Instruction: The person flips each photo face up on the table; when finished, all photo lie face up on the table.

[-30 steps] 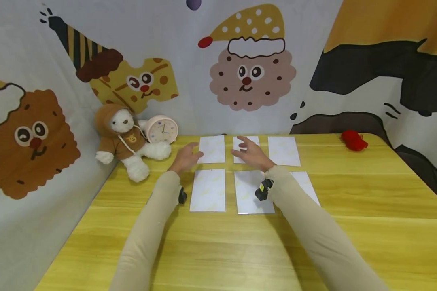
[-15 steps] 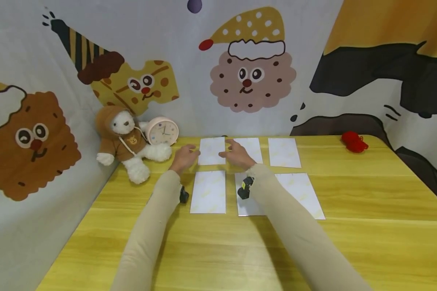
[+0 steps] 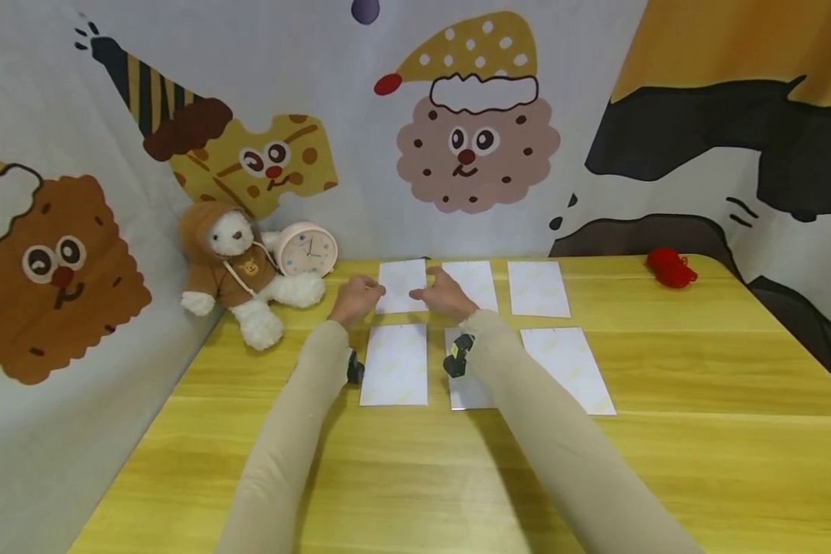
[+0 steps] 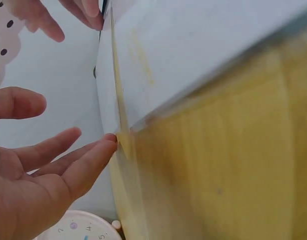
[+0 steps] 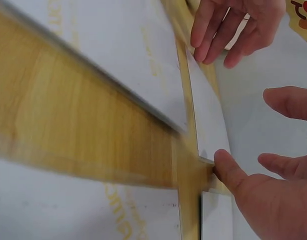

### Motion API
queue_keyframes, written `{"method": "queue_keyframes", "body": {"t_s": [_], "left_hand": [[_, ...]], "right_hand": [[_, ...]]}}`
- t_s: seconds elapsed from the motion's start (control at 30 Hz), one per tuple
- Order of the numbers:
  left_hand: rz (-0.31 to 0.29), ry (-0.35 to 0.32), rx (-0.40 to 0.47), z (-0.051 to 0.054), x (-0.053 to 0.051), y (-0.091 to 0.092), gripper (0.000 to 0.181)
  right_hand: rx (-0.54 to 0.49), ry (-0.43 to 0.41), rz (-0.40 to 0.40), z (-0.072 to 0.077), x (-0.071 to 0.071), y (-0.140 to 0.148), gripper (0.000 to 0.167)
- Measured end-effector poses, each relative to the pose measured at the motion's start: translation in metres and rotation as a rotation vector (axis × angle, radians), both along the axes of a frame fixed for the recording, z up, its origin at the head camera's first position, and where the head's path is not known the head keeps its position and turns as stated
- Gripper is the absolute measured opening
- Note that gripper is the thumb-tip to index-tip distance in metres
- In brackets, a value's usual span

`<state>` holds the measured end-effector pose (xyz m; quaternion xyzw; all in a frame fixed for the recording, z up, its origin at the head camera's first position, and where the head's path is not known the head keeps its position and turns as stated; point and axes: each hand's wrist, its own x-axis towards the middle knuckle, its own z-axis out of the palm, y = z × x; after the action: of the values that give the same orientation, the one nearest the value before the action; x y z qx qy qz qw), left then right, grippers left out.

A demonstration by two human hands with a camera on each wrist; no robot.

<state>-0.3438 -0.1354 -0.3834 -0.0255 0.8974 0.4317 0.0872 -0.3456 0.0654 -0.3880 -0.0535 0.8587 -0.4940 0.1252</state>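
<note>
A thin white panel with faint yellow print [image 3: 402, 286] lies flat at the back left of two rows of similar panels. My left hand [image 3: 356, 300] is at its left edge. In the left wrist view, the lower fingertips of the left hand [image 4: 58, 167] meet the table at the panel's edge, the other fingers raised and spread. Across from it, my right hand [image 3: 448, 296] sits at the right edge. One lower fingertip of the right hand [image 5: 278, 185] touches the panel's corner in the right wrist view, its other fingers apart. Neither hand curls round the panel.
Other white panels lie nearby: front left [image 3: 395, 365], back middle [image 3: 474, 285], back right [image 3: 538, 288] and front right [image 3: 569, 369]. One more [image 3: 467, 392] is partly under the right wrist. A teddy bear [image 3: 238, 269], a pink clock [image 3: 308, 250] and red yarn [image 3: 670, 267] stand farther out.
My right hand has moved left from the back middle panel to the back left panel's right edge. The left hand has shifted slightly, staying at the left edge.
</note>
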Motion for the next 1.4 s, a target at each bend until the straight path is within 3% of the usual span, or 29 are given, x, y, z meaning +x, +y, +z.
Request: {"method": "queue_keyframes", "body": {"t_s": [0.2, 0.43, 0.6, 0.87, 1.03, 1.27, 1.4], "left_hand": [[-0.02, -0.027, -0.077, 0.0, -0.001, 0.007, 0.055], [-0.082, 0.002, -0.196, 0.001, -0.002, 0.016, 0.06], [-0.126, 0.028, -0.197, 0.003, -0.002, 0.021, 0.061], [-0.148, 0.08, -0.211, 0.007, 0.002, 0.03, 0.064], [-0.168, 0.12, -0.147, 0.013, 0.003, 0.034, 0.061], [-0.151, 0.102, -0.025, 0.015, 0.0, 0.036, 0.057], [-0.147, 0.091, 0.11, 0.013, -0.002, 0.033, 0.053]], "right_hand": [[-0.151, -0.066, -0.005, 0.002, -0.003, 0.001, 0.076], [-0.292, -0.105, -0.024, 0.01, -0.003, 0.004, 0.071], [-0.431, -0.115, -0.034, 0.014, -0.003, 0.007, 0.066], [-0.63, -0.121, -0.022, 0.018, -0.006, 0.004, 0.062], [-0.702, -0.134, 0.019, 0.017, -0.007, 0.002, 0.06], [-0.631, -0.125, 0.056, 0.01, -0.006, 0.001, 0.05], [-0.621, -0.143, 0.023, 0.008, -0.006, -0.001, 0.05]]}}
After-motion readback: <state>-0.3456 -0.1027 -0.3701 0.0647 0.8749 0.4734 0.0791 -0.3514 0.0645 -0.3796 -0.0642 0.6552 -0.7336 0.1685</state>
